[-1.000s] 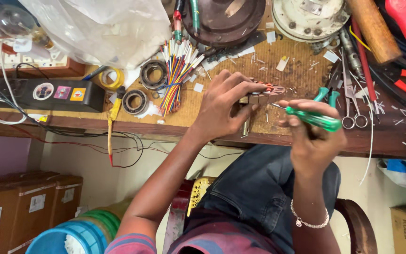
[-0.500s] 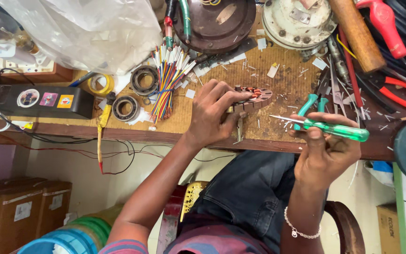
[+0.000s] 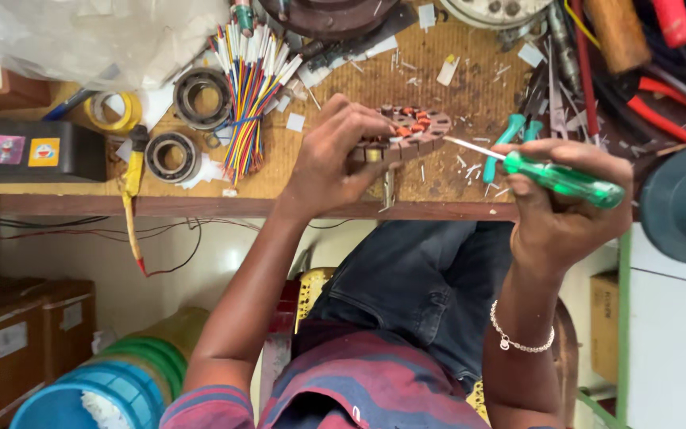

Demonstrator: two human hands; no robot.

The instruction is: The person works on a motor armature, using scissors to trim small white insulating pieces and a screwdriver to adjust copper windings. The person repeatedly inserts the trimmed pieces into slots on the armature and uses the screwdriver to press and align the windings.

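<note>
Two bare hands work at the near edge of a brown wooden table [image 3: 343, 171] strewn with small white scraps. Left hand [image 3: 335, 159]: fingers closed around a curved segment of slotted metal motor core with copper-coloured windings [image 3: 408, 131], held just above the table surface near its front edge. Right hand [image 3: 565, 202]: fingers wrapped tightly about the translucent green handle of a slim screwdriver [image 3: 561, 176]; its thin metal shaft points left, the tip reaching the right end of the motor core. A thin beaded bracelet [image 3: 518, 342] circles the right wrist. Left of the hands lie a bundle of multicoloured insulated wires [image 3: 248, 87] tied at the middle, two steel ball bearings [image 3: 170, 155], a roll of yellow tape [image 3: 111, 111] and a black rectangular box with stickers [image 3: 33, 151]. Teal-handled pliers [image 3: 518, 127] rest just beyond the screwdriver shaft; red-handled tools [image 3: 660, 111] lie at far right.
</note>
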